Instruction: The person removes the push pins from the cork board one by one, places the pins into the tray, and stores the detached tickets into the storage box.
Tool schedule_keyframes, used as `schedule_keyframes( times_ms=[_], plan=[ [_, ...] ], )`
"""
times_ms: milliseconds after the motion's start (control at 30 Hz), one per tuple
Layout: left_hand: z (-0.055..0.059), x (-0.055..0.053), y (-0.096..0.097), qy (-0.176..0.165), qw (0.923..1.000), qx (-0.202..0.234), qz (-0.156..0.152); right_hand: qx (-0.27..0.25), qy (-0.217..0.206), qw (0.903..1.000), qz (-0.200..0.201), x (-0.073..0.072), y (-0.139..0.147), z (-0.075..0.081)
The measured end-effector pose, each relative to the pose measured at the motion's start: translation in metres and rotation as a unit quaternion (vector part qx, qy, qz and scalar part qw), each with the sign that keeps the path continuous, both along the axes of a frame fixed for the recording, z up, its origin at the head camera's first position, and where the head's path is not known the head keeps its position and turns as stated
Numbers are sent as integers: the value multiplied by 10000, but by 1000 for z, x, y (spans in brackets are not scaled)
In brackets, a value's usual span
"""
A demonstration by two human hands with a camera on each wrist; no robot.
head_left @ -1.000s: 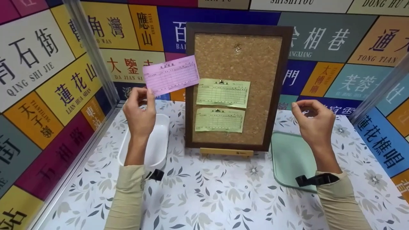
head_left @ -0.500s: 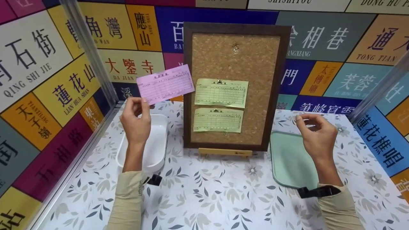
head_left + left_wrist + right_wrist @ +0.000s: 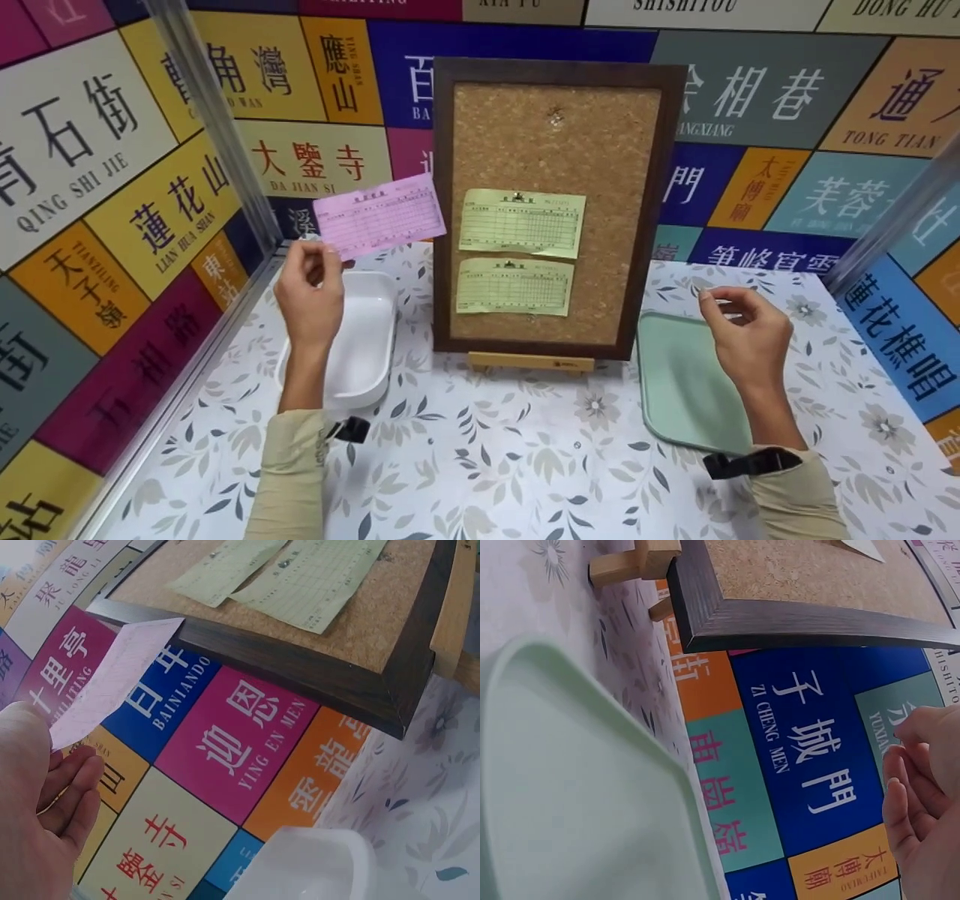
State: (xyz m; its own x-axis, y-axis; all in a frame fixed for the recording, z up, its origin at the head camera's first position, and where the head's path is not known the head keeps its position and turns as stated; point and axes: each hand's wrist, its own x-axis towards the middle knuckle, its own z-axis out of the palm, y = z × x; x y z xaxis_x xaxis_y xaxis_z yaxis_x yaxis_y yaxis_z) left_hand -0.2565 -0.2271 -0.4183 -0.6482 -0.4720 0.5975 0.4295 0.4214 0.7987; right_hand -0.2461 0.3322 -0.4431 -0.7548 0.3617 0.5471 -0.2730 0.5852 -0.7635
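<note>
Left hand (image 3: 309, 300) pinches the pink receipt slip (image 3: 379, 217) by its lower-left corner, fingers bent; slip's up beside the left edge of the framed corkboard (image 3: 517, 150), tilted, right end higher. To hold it well, I'd say: light pinch, corner only, so thin paper doesn't crease; level the tilt; mind the far end, which overlaps the board's frame in my head view, can't tell if touching. Right hand (image 3: 750, 330) is up by the green tray (image 3: 679, 375), fingers curled, thumb and forefinger tips about together; can't tell if something tiny sits between. Around: upper green slip (image 3: 521, 223) just above lower green slip (image 3: 514, 287) on the cork, small shiny cluster (image 3: 555, 116) near the top, maybe clear pins, wooden easel (image 3: 529, 361) underneath, white tub (image 3: 364, 337) partly behind my left forearm, floral tabletop (image 3: 480, 450). In the way: dark frame between pink slip and cork, plus both green slips covering cork's lower left.
</note>
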Motion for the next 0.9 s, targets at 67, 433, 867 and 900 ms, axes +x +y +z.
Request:
schedule_keyframes(
  times_ms=[67,433,867,900],
  plan=[
    [-3,0,-3,-94,9999,-17,35,-13,-45,10000,-1,-1,1,-3],
    [-8,1,-18,-293,9994,89,159,-133,-425,9990,-106,-5,7,-8],
    [-16,-3,-26,-454,9984,52,344,-107,-628,9980,33,-5,15,-15],
    [-16,-3,-26,-467,9983,50,338,-82,-654,9978,26,-5,16,-16]
  ],
)
